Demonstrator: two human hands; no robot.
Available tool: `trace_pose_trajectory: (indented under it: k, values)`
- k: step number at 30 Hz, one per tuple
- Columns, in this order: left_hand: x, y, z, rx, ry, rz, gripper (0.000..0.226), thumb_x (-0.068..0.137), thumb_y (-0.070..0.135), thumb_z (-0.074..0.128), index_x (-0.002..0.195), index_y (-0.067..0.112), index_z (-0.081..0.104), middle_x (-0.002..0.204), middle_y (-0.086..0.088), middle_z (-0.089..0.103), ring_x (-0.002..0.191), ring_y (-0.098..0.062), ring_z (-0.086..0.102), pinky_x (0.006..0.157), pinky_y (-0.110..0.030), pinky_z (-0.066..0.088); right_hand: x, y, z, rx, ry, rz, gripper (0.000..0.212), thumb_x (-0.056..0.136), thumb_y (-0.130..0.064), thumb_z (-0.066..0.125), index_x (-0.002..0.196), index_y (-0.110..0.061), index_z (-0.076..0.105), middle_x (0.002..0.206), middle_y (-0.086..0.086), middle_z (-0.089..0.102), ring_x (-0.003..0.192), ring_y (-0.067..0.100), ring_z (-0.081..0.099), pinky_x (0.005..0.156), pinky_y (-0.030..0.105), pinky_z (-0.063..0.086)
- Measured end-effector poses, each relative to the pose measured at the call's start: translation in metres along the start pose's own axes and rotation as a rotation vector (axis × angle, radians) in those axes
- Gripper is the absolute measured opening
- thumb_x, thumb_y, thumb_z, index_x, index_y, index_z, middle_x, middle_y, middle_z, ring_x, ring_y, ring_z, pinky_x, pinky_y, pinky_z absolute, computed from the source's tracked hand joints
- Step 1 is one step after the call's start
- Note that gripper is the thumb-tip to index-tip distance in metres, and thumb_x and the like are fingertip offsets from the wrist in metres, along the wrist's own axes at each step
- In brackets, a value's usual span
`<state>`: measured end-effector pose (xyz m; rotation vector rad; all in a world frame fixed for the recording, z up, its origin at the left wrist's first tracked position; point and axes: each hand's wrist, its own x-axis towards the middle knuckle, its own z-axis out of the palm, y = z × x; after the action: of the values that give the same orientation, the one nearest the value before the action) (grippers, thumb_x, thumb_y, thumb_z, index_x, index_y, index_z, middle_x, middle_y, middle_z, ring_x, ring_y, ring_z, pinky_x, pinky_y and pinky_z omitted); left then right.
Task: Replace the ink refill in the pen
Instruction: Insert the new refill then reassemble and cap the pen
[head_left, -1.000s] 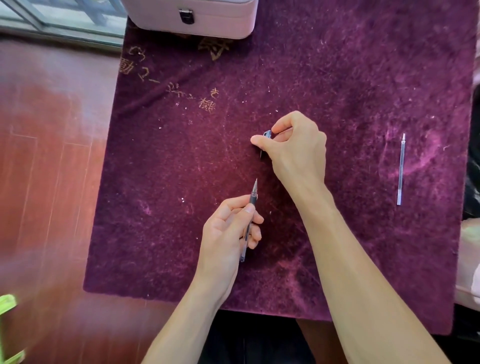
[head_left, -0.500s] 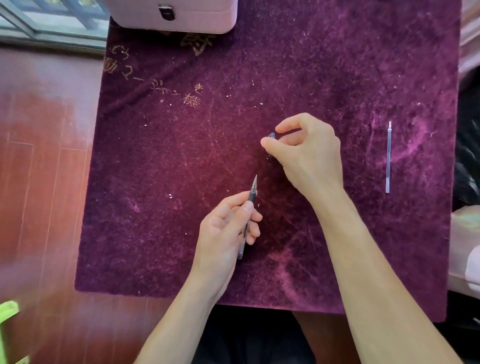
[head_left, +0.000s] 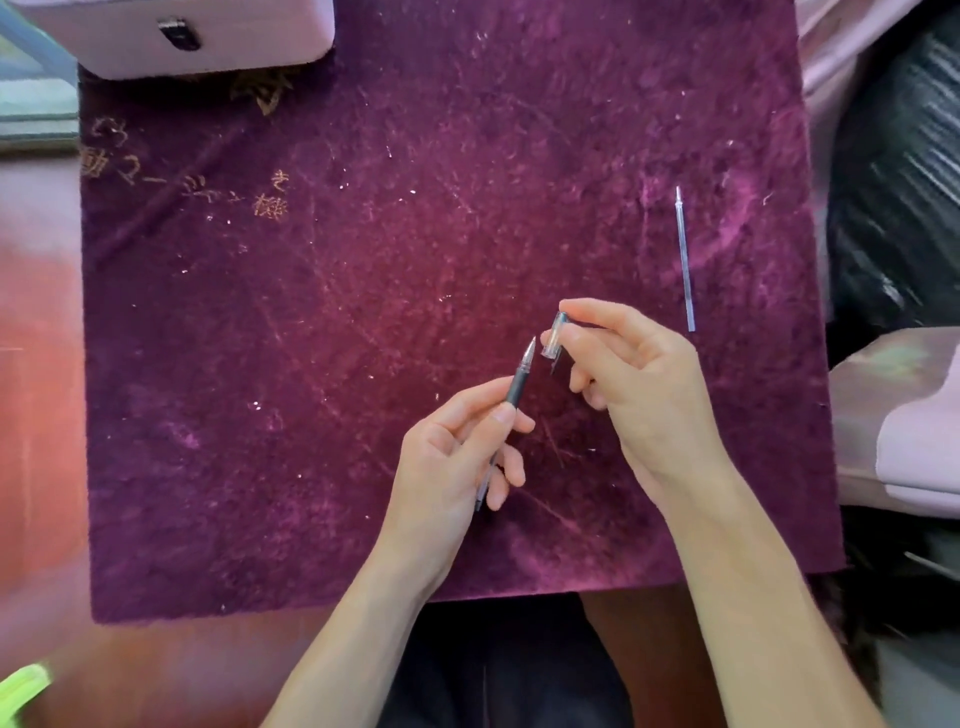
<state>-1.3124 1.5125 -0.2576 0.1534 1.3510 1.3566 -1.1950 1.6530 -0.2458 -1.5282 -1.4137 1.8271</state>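
Observation:
My left hand (head_left: 457, 447) grips a pen (head_left: 517, 387) with a dark rubber grip and clear barrel, its metal tip pointing up and to the right. My right hand (head_left: 634, 384) pinches the clear pen cap (head_left: 555, 335) between thumb and forefinger, held just right of the pen's tip with a small gap between them. A thin clear ink refill (head_left: 684, 260) lies by itself on the purple velvet mat (head_left: 363, 291), up and to the right of my right hand.
A pale pink box (head_left: 208, 36) with a dark clasp stands on the mat's far left corner. Gold characters are stitched into the mat at upper left. Red-brown wood shows left of the mat; black and pink items lie beyond its right edge.
My right hand lifted the cap off the mat and brought it down beside the pen's tip. My left hand raised the pen slightly toward it. The refill has not moved.

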Motion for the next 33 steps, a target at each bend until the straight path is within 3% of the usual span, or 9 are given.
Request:
trace_pose_trajectory:
  k: [5,11,23,33]
  values:
    - [0.000,-0.007,0.010,0.064,-0.008,0.010,0.028,0.103,0.016,0.060,0.127,0.022,0.073,0.085,0.000,0.069,0.045,-0.005,0.045,0.041,-0.018,0.033,-0.009,0.009,-0.009,0.108,0.036,0.038,0.021,0.102,-0.019,0.071,0.118,-0.032,0.080,0.103,-0.003,0.084,0.073,0.000,0.067,0.062,0.015,0.051]
    - [-0.001,-0.009,0.011,0.104,-0.008,0.009,0.028,0.103,0.014,0.060,0.125,0.024,0.074,0.084,0.000,0.069,0.048,-0.006,0.042,0.043,-0.017,0.032,-0.014,0.013,-0.009,0.201,0.089,0.060,0.019,0.102,-0.025,0.073,0.119,-0.029,0.079,0.109,-0.002,0.084,0.095,0.011,0.080,0.076,0.026,0.052]
    - [-0.004,-0.012,0.002,0.113,-0.027,0.020,0.029,0.098,0.024,0.063,0.124,0.030,0.075,0.083,0.002,0.069,0.049,-0.003,0.044,0.045,-0.014,0.036,-0.016,0.006,0.000,0.224,0.049,0.041,0.021,0.102,-0.025,0.073,0.121,-0.030,0.079,0.108,-0.003,0.085,0.098,0.012,0.080,0.080,0.028,0.052]
    - [-0.003,-0.010,-0.003,0.089,-0.031,0.025,0.029,0.098,0.024,0.064,0.125,0.030,0.075,0.084,0.002,0.070,0.049,-0.003,0.045,0.044,-0.015,0.035,-0.015,0.005,0.005,0.149,0.012,-0.035,0.021,0.102,-0.023,0.073,0.120,-0.032,0.079,0.107,-0.004,0.085,0.097,0.013,0.080,0.072,0.018,0.055]
